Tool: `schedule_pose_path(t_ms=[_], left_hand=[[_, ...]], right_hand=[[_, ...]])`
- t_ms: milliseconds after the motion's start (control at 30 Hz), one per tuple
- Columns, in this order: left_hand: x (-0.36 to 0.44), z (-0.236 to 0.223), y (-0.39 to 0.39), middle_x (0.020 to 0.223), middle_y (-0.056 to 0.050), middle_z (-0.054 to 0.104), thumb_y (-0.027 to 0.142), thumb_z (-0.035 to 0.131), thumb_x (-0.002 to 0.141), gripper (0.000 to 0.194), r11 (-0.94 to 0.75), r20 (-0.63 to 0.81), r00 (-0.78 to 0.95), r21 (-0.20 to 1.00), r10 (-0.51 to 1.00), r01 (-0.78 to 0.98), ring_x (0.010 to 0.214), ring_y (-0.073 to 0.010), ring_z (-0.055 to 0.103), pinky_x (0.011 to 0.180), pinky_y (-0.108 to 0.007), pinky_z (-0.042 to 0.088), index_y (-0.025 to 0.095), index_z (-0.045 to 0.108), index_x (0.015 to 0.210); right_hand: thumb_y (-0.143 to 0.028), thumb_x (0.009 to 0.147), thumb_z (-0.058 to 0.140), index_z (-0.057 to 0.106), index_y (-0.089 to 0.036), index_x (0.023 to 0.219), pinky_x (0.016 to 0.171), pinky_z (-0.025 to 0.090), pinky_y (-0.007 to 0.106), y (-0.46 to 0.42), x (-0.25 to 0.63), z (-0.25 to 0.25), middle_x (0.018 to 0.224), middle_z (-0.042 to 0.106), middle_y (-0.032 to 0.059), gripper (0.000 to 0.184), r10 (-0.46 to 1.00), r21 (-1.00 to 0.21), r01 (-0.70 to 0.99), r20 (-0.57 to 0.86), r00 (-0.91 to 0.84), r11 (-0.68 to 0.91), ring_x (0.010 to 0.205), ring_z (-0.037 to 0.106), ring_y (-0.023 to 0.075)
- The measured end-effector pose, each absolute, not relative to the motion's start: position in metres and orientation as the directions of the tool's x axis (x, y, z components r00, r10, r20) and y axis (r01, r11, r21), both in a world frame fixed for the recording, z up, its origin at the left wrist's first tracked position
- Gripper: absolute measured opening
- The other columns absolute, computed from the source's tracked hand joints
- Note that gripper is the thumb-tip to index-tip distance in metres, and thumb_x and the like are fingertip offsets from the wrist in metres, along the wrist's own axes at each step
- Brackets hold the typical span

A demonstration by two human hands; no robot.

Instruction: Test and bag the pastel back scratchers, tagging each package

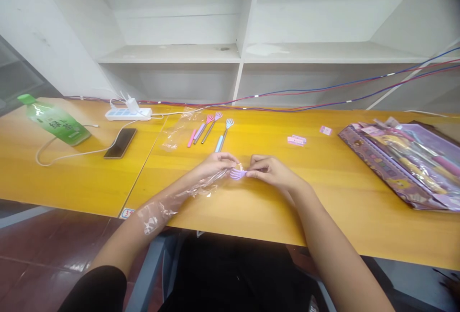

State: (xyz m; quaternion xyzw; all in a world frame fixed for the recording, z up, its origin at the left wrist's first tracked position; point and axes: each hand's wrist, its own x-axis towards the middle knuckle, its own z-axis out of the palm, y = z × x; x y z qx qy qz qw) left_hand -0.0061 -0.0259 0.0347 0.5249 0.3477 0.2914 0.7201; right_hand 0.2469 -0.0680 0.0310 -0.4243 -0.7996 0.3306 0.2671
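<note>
My right hand [273, 172] pinches a small purple back scratcher [236, 174] by the neck, its clawed head pointing left. Most of its handle is hidden by my fingers. Close by on the left, the closed fingers of my left hand [214, 166] grip a clear plastic wrapper [206, 185], which trails back under the wrist. Another piece of clear film [153, 218] lies over the left forearm. Beyond my hands rest a blue back scratcher [229, 124], a purple one [217, 116] and a pink one [209, 119], partly overlapping.
More clear film [176, 132] lies beside the scratchers. At left are a green bottle [59, 121] on its side, a phone [120, 143] and a white power strip [128, 114]. Small pink cards [296, 140] lie right of centre; a purple printed pack [398, 168] sits far right.
</note>
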Motion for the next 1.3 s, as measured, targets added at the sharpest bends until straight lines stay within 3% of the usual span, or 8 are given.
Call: schedule_pose_path(t_ms=[233, 433, 600, 833, 1100, 1300], left_hand=[[-0.008, 0.04, -0.024, 0.085, -0.004, 0.076, 0.028, 0.093, 0.069, 0.031, 0.265, -0.182, 0.691, 0.964, 0.7, -0.015, 0.075, -0.0125, 0.068, 0.079, -0.026, 0.052, 0.012, 0.079, 0.092], [-0.014, 0.043, -0.022, 0.098, -0.013, 0.08, 0.035, 0.097, 0.067, 0.046, 0.415, -0.212, 0.745, 0.905, 0.633, -0.095, 0.083, -0.017, 0.073, 0.084, -0.031, 0.055, 0.009, 0.081, 0.101], [-0.021, 0.045, -0.018, 0.118, -0.019, 0.078, 0.028, 0.099, 0.066, 0.055, 0.436, -0.161, 0.809, 0.891, 0.565, -0.128, 0.102, -0.0217, 0.074, 0.091, -0.033, 0.057, 0.012, 0.081, 0.116], [-0.023, 0.038, -0.015, 0.131, -0.018, 0.074, 0.018, 0.098, 0.065, 0.062, 0.327, -0.097, 0.822, 0.938, 0.561, -0.112, 0.111, -0.0212, 0.072, 0.097, -0.033, 0.054, 0.017, 0.079, 0.124], [-0.022, 0.037, -0.014, 0.123, -0.017, 0.076, 0.017, 0.098, 0.065, 0.067, 0.346, -0.137, 0.845, 0.936, 0.517, -0.059, 0.106, -0.02, 0.074, 0.101, -0.036, 0.053, 0.016, 0.076, 0.128], [-0.024, 0.036, -0.014, 0.121, -0.017, 0.075, 0.026, 0.095, 0.072, 0.058, 0.362, -0.168, 0.866, 0.932, 0.471, -0.016, 0.097, -0.0178, 0.072, 0.089, -0.03, 0.055, 0.013, 0.078, 0.126]], right_hand=[[-0.061, 0.092, 0.073, 0.085, -0.021, 0.081, 0.067, 0.042, 0.031, -0.07, 0.243, 0.038, 0.076, 0.058, 0.0032, 0.043, 0.857, -0.81, 0.427, 0.169, -0.487, 0.403, 0.07, 0.056, 0.0156], [-0.058, 0.092, 0.073, 0.085, -0.022, 0.081, 0.067, 0.043, 0.031, -0.073, 0.248, 0.045, 0.076, 0.059, 0.0038, 0.04, 0.885, -0.83, 0.406, 0.202, -0.419, 0.382, 0.071, 0.057, 0.0169], [-0.057, 0.092, 0.074, 0.085, -0.022, 0.08, 0.068, 0.043, 0.032, -0.073, 0.25, 0.045, 0.076, 0.059, 0.0037, 0.039, 0.897, -0.837, 0.404, 0.208, -0.391, 0.37, 0.072, 0.058, 0.017], [-0.059, 0.089, 0.076, 0.084, -0.023, 0.078, 0.068, 0.043, 0.033, -0.071, 0.254, 0.043, 0.077, 0.06, 0.004, 0.039, 0.909, -0.848, 0.371, 0.263, -0.323, 0.377, 0.074, 0.057, 0.0179], [-0.059, 0.088, 0.078, 0.085, -0.023, 0.08, 0.07, 0.043, 0.033, -0.071, 0.251, 0.044, 0.077, 0.062, 0.0034, 0.037, 0.89, -0.859, 0.396, 0.134, -0.436, 0.323, 0.072, 0.058, 0.0167], [-0.064, 0.082, 0.081, 0.087, -0.023, 0.082, 0.073, 0.045, 0.033, -0.071, 0.255, 0.04, 0.08, 0.063, 0.0036, 0.042, 0.838, -0.878, 0.404, -0.004, -0.545, 0.258, 0.075, 0.059, 0.0172]])
